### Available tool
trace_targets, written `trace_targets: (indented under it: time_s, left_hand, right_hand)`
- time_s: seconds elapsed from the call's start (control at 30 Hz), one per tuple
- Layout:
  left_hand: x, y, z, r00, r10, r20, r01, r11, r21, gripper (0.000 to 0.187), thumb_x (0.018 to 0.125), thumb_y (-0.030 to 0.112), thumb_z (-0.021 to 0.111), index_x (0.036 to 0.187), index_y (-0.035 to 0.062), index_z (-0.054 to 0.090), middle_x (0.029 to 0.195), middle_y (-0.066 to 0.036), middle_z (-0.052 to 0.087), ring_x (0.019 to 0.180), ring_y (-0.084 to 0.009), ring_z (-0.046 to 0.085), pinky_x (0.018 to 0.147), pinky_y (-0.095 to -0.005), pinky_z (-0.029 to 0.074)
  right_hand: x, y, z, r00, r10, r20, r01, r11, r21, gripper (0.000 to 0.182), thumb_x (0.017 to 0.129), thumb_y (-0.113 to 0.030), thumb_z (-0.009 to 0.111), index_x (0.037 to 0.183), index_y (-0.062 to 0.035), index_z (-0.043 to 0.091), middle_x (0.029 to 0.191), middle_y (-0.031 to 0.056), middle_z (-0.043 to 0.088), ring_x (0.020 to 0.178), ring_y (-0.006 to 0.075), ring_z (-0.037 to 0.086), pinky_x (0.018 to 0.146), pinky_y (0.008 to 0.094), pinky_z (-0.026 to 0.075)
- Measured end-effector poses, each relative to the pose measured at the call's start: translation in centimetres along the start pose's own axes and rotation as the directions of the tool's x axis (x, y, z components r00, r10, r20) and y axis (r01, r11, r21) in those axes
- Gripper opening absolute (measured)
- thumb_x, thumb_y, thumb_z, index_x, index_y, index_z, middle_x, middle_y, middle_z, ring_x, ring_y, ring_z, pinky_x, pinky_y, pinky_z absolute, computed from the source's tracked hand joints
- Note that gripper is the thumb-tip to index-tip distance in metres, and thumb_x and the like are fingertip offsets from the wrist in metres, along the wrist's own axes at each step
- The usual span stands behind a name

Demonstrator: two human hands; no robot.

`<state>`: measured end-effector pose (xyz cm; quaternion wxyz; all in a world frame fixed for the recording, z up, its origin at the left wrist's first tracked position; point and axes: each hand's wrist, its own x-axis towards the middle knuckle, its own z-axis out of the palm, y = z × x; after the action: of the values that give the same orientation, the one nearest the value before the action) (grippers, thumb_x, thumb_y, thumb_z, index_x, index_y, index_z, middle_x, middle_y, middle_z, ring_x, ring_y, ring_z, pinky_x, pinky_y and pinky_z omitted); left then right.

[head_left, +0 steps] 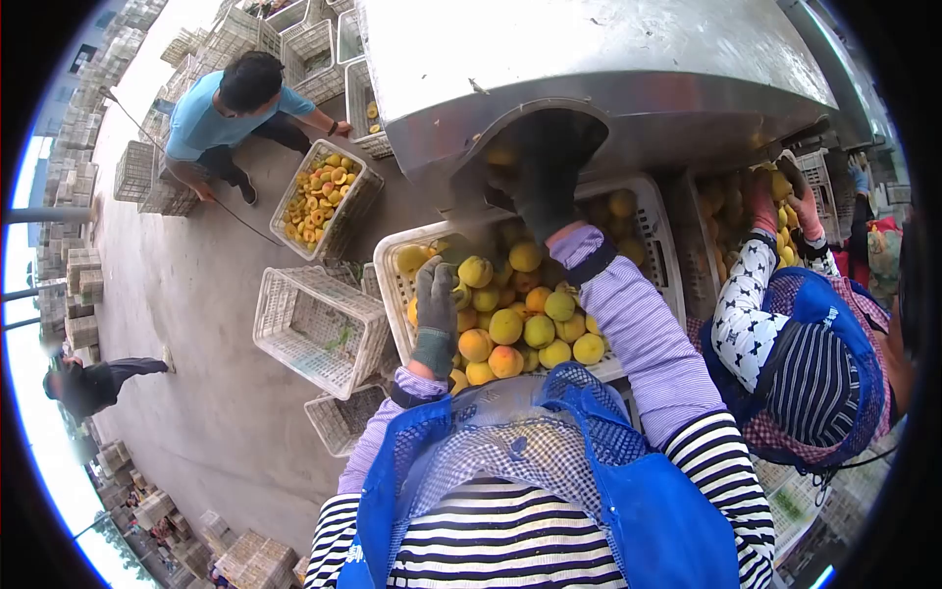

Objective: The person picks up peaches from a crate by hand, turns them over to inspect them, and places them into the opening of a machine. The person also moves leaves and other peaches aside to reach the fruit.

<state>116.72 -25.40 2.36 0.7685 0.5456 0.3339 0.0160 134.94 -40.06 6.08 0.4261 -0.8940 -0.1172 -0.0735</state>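
A white plastic crate [391, 319] full of yellow and orange peaches [505, 329] is right in front of me. My left hand [435, 306], in a grey glove, rests at the left part of the fruit with its fingers stretched out and peaches on both sides of it. Above the crate is a metal machine [628, 98] with a rounded opening in its front. My right hand [554, 157], in a dark glove, reaches up into that opening. Shadow and blur hide its fingers, so whether it holds anything does not show.
An overturned white crate [319, 319] lies to my left. Beyond it, a person in a light blue shirt [221, 118] grips a crate of halved peaches [324, 196]. At my right, a co-worker [810, 363] handles fruit in another crate. Stacked crates [83, 275] line the far left.
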Motion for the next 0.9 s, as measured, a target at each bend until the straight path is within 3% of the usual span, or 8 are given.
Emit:
trace_targets:
  time_s: [0.1, 0.37, 0.47, 0.57, 0.63, 0.67, 0.7, 0.9]
  left_hand:
    - [2.5, -3.1, -1.4, 0.711, 0.636, 0.299, -0.572, 0.277, 0.772, 0.050, 0.088, 0.028, 0.066, 0.132, 0.0088, 0.052, 0.121, -0.014, 0.059, 0.112, -0.0291, 0.057, 0.096, -0.0404, 0.046]
    - [5.4, -6.5, 3.8, 0.847, 0.062, 0.528, -0.462, -0.405, 0.789, 0.053, 0.077, 0.032, 0.069, 0.127, 0.0168, 0.059, 0.124, -0.014, 0.058, 0.116, -0.0347, 0.051, 0.096, -0.0457, 0.044]
    - [4.2, -2.3, 2.6, 0.708, 0.186, 0.681, -0.672, -0.121, 0.731, 0.042, 0.081, 0.022, 0.065, 0.122, 0.0105, 0.062, 0.124, -0.012, 0.060, 0.106, -0.0284, 0.057, 0.088, -0.0404, 0.048]
    - [4.8, -2.9, -2.5, 0.834, -0.068, 0.547, -0.075, 0.969, 0.235, 0.039, 0.088, 0.031, 0.063, 0.117, 0.0042, 0.062, 0.106, -0.007, 0.065, 0.102, -0.0165, 0.057, 0.086, -0.0337, 0.049]
    - [1.1, -0.3, -1.8, 0.783, 0.175, 0.597, -0.420, 0.857, 0.299, 0.044, 0.082, 0.010, 0.067, 0.124, 0.0005, 0.058, 0.114, -0.008, 0.064, 0.097, -0.0186, 0.063, 0.091, -0.0295, 0.049]
    - [-0.6, 0.8, -1.1, 0.795, 0.202, 0.572, -0.399, 0.885, 0.241, 0.046, 0.088, 0.016, 0.065, 0.130, 0.0002, 0.055, 0.117, -0.010, 0.063, 0.106, -0.0195, 0.062, 0.097, -0.0316, 0.048]
    - [-2.2, 3.6, 1.3, 0.852, -0.136, 0.506, 0.217, 0.970, -0.105, 0.051, 0.091, 0.019, 0.065, 0.136, -0.0005, 0.050, 0.124, -0.011, 0.060, 0.112, -0.0194, 0.059, 0.099, -0.0326, 0.047]
    - [-4.4, 3.5, 0.3, 0.782, 0.007, 0.623, 0.045, 0.997, -0.068, 0.063, 0.090, 0.018, 0.066, 0.145, 0.0008, 0.041, 0.136, -0.012, 0.053, 0.126, -0.0230, 0.051, 0.108, -0.0363, 0.041]
  right_hand:
    - [-1.1, -1.3, -2.4, 0.995, -0.082, -0.059, 0.071, 0.983, -0.168, 0.040, 0.080, -0.032, 0.077, 0.109, -0.0078, 0.063, 0.101, 0.0156, 0.066, 0.086, 0.0321, 0.066, 0.069, 0.0390, 0.055]
    - [-13.5, 11.6, 4.9, 0.897, -0.073, 0.435, 0.294, 0.834, -0.466, 0.047, 0.081, -0.015, 0.071, 0.125, -0.0085, 0.056, 0.120, 0.0184, 0.060, 0.107, 0.0340, 0.061, 0.090, 0.0450, 0.051]
    - [-11.2, 8.2, 2.7, 0.858, 0.175, 0.484, -0.078, 0.974, -0.214, 0.054, 0.078, -0.014, 0.074, 0.128, -0.0084, 0.054, 0.128, 0.0175, 0.057, 0.112, 0.0350, 0.059, 0.096, 0.0428, 0.049]
    - [-10.5, 4.4, -2.1, 0.893, 0.024, 0.449, -0.119, 0.976, 0.184, 0.066, 0.073, -0.018, 0.079, 0.131, -0.0085, 0.051, 0.135, 0.0150, 0.052, 0.120, 0.0338, 0.056, 0.100, 0.0408, 0.047]
    - [-11.2, 0.9, -4.8, 0.903, -0.006, 0.430, -0.109, 0.964, 0.242, 0.073, 0.070, -0.020, 0.082, 0.134, -0.0089, 0.049, 0.135, 0.0151, 0.051, 0.122, 0.0334, 0.053, 0.103, 0.0405, 0.045]
    - [-11.3, -0.2, -5.4, 0.909, -0.033, 0.414, -0.090, 0.958, 0.273, 0.077, 0.068, -0.021, 0.084, 0.135, -0.0091, 0.048, 0.135, 0.0151, 0.051, 0.124, 0.0332, 0.052, 0.104, 0.0404, 0.044]
    - [-11.8, -0.7, -5.5, 0.919, -0.092, 0.383, -0.012, 0.966, 0.260, 0.079, 0.067, -0.021, 0.084, 0.136, -0.0091, 0.048, 0.135, 0.0155, 0.051, 0.124, 0.0334, 0.052, 0.104, 0.0404, 0.044]
    - [-14.4, -2.8, -8.4, 0.949, -0.127, 0.289, 0.045, 0.961, 0.273, 0.089, 0.064, -0.029, 0.087, 0.140, -0.0070, 0.048, 0.134, 0.0174, 0.050, 0.117, 0.0334, 0.055, 0.098, 0.0396, 0.049]
